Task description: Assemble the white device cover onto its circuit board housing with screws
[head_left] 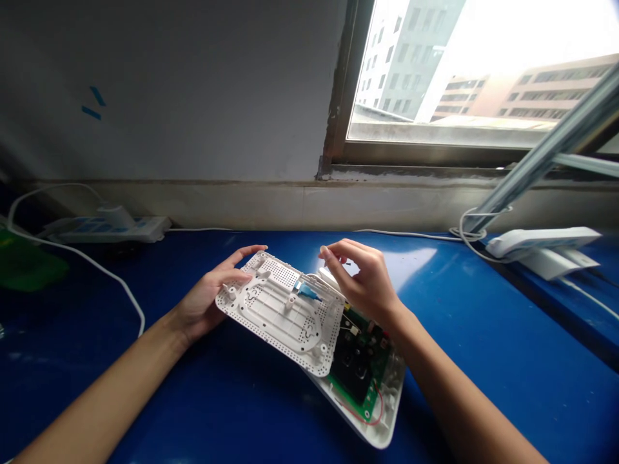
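My left hand (206, 298) grips a white perforated plastic cover (275, 316) by its left edge, thumb on top. The cover is tilted, its ribbed inner side facing up. A blue fiber-optic connector (308, 291) sits near its upper right edge. Beneath and to the right lies a white housing (380, 435) with a green circuit board (360, 393) and a thin red wire (381, 403) inside. The cover hides part of the board. Over the cover's upper right corner, my right hand (362, 274) has thumb and fingers pinched together; what they hold is too small to make out.
Power strips stand at the back left (145, 229) and right (546, 241), with white cables along the blue table (483, 335). A metal bar (536, 161) slants down at the right. Behind are a wall and a window; a green bag-like thing (29, 261) lies far left.
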Motion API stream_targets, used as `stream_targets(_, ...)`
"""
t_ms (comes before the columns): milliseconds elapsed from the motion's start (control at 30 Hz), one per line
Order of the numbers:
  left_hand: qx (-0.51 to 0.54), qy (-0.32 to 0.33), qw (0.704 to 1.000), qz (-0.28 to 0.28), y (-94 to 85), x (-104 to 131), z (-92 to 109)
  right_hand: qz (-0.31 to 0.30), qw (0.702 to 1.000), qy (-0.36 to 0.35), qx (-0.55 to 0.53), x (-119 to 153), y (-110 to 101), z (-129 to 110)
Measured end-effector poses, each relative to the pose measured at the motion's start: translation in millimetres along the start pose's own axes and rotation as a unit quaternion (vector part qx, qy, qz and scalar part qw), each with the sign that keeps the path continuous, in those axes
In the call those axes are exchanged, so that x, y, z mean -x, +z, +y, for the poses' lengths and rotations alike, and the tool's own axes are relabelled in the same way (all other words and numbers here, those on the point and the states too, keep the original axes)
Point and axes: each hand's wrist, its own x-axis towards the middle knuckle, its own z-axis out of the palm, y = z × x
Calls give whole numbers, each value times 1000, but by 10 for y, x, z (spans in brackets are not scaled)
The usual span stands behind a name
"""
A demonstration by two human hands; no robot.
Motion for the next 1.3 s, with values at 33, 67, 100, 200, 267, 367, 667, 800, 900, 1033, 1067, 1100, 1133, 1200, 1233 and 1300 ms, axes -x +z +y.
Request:
stream_targets(33,5,-1,1000,3,-2,-1,1,-18,1000,4,-1,7,-4,2)
stream_targets(67,8,-2,1000,5,-3,-1,0,-34,999,7,0,15,-4,4)
stream_targets(100,11,-1,1000,6,-5,-3,-1,-48,999,9,3,25,-1,6)
stream_targets(200,14,2,1000,0,-9,-9,-17,-69,998,7,13,49,30,8)
stream_targets(267,16,2,1000,-2,-11,-12,-32,-71,997,4,18,48,45,5)
stream_targets(367,13,-1,1000,1,-16,-17,-45,-70,997,5,19,3,-23,-6)
stream_targets(667,4,-7,1000,20,-112,-32,32,-187,967,124,120,28,-764,-53)
stream_targets(800,4,4,1000,24,-129,-17,74,-311,924,108,194,257,-724,-66)
stream_targets(900,7,1,1000,8,-143,5,104,-303,915,116,241,340,-582,-80)
stream_targets(1033,1,-4,1000,-16,-218,44,205,-301,916,125,233,262,-349,-164)
stream_targets(1067,-3,-6,1000,-19,-248,57,245,-302,918,123,225,216,-278,-191)
stream_targets(1100,-7,-6,1000,-17,-282,70,289,-301,921,116,218,163,-198,-215)
stream_targets(1133,-8,-1,1000,-13,-319,84,335,-298,924,107,215,103,-111,-233)
stream_targets(1200,-1,11,1000,4,-395,109,425,-304,930,97,180,-32,79,-249)
stream_targets(1233,9,20,1000,17,-432,118,463,-306,934,91,160,-105,178,-244)
stream_targets(1300,31,39,998,49,-494,124,520,-315,938,67,126,-256,366,-207)
